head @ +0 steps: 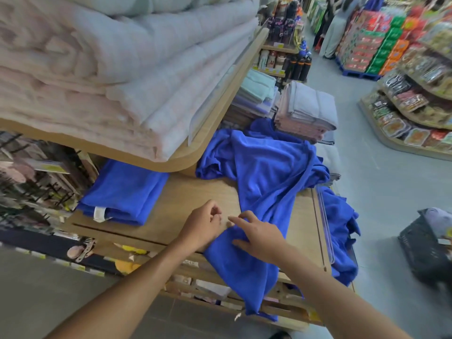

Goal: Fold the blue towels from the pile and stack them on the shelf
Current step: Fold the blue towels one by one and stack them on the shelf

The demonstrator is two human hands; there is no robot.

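Blue towel [264, 172], right hand [259, 237] spread, touching

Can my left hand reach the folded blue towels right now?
Probably yes: only bare shelf board lies between the left hand and the folded blue towels, nothing blocking.

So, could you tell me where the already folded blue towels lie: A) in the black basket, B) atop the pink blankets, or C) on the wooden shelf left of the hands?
C: the folded blue towels sit on the wooden shelf, left of the left hand.
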